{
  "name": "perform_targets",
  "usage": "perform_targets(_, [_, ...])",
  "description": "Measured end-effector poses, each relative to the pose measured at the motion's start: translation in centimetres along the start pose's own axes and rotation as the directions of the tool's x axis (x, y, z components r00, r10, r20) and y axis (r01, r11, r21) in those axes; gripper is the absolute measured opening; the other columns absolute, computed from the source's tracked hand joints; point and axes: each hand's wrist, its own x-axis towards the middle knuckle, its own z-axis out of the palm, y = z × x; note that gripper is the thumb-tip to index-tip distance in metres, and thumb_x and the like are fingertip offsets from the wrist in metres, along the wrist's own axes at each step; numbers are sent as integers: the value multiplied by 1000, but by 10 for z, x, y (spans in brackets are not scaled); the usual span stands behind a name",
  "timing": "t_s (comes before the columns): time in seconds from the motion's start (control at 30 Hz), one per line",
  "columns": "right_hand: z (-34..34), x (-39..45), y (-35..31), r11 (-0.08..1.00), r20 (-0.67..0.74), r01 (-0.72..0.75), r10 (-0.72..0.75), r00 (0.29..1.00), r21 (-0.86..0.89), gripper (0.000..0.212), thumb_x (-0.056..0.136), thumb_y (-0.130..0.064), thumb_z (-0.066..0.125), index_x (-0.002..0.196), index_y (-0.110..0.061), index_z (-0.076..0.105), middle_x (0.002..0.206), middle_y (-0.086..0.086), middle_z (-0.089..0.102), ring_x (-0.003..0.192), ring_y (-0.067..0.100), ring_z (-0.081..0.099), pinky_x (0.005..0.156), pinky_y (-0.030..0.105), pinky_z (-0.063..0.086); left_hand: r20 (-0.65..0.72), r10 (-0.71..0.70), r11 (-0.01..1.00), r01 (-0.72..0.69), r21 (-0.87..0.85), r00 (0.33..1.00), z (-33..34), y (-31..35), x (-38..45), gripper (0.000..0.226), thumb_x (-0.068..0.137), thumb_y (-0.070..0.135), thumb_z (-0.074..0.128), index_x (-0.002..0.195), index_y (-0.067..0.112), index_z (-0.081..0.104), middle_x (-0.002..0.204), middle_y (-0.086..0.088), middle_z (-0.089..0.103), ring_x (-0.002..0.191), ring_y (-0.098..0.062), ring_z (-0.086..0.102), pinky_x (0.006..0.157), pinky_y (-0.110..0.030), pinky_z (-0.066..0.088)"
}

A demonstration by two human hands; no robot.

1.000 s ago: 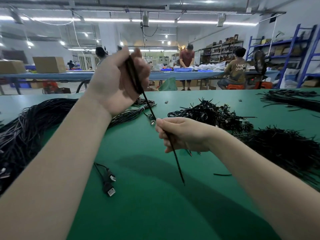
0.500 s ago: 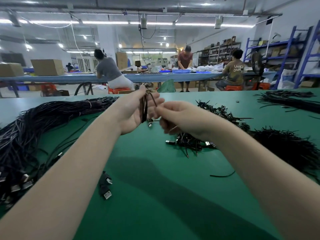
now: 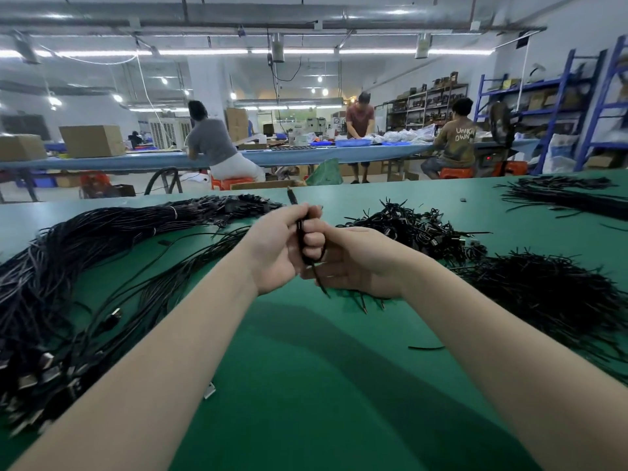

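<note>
At dead centre: folded black cable (image 3: 300, 234), gripped in curled left hand (image 3: 272, 256), pinched by right hand (image 3: 363, 263). At 9 o'clock, cable bundle (image 3: 85, 253); at 3 o'clock, tie heap (image 3: 550, 294).

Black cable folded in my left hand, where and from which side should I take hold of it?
Pinch the free tail of the black cable where it sticks out below the left hand, coming from the right and just beneath. Curled fingers cover the folded part, so the tail is likely the only slack length.
</note>
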Motion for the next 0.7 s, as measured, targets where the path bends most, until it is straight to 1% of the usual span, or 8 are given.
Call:
perform_targets(0.1, [-5, 5, 14, 999, -69, 3, -5, 998, -35, 25, 94, -38, 56, 80, -18, 54, 64, -3, 56, 53, 11, 61, 57, 25, 48, -73, -28, 999, 31, 41, 997, 1, -17, 6, 31, 104, 26, 33, 80, 14, 50, 59, 3, 47, 56, -12, 49, 49, -19, 47])
perform_targets(0.17, [-8, 7, 26, 999, -103, 1, -7, 995, -53, 27, 95, -37, 54, 76, -18, 53, 62, -4, 53, 43, 6, 54, 56, 25, 47, -184, -10, 987, 38, 153, 983, 1, -29, 12, 30, 103, 25, 37, 82, 12, 53, 61, 0, 52, 58, -13, 51, 51, -21, 49])
perform_targets(0.27, [-8, 10, 45, 999, -162, 24, -30, 986, -40, 27, 95, -34, 55, 78, -13, 58, 60, 0, 55, 46, 12, 50, 54, 25, 48, -326, 131, 866, 52, 497, 936, -3, -52, 20, 32, 102, 27, 38, 78, 16, 55, 69, 0, 53, 63, -13, 52, 63, -25, 46])
perform_targets(0.33, [-8, 15, 54, 996, -202, 51, -64, 977, -70, 28, 97, -34, 52, 88, -10, 63, 67, 5, 54, 56, 19, 50, 62, 34, 52, -345, 260, 755, 33, 655, 902, -10, -70, 22, 33, 102, 30, 37, 76, 19, 55, 83, -1, 58, 75, -11, 52, 71, -30, 42])
perform_targets(0.4, [-9, 18, 58, 984, -217, 60, -97, 971, -170, 34, 100, -36, 46, 101, -9, 66, 74, 6, 54, 64, 20, 52, 73, 42, 54, -319, 338, 773, -68, 631, 885, -17, -85, 20, 34, 103, 26, 39, 74, 20, 56, 97, -1, 62, 86, -7, 55, 79, -31, 41])
perform_targets(0.5, [-11, 17, 59, 969, -132, 81, -114, 985, -235, 39, 97, -46, 45, 105, -15, 67, 77, 1, 60, 59, 13, 55, 57, 28, 52, -275, 284, 912, -170, 373, 919, -28, -89, 18, 31, 103, 22, 39, 80, 15, 58, 105, 5, 67, 99, -12, 58, 91, -30, 42])
perform_targets(0.6, [-14, 14, 60, 919, -43, 128, -154, 987, -373, 32, 93, -44, 54, 103, -15, 64, 75, -3, 61, 58, 12, 54, 55, 24, 47, -211, 206, 966, -163, 203, 955, -35, -84, 18, 28, 103, 22, 39, 89, 13, 62, 86, 8, 71, 76, -10, 62, 72, -24, 48])
perform_targets(0.7, [-10, 14, 63, 683, -8, 203, -292, 956, -702, 24, 87, -41, 65, 80, -23, 50, 63, -9, 52, 52, -2, 48, 52, 11, 38, -207, 178, 972, -139, 191, 962, -36, -83, 18, 27, 102, 23, 41, 86, 15, 61, 73, 9, 68, 71, -4, 63, 68, -17, 49])
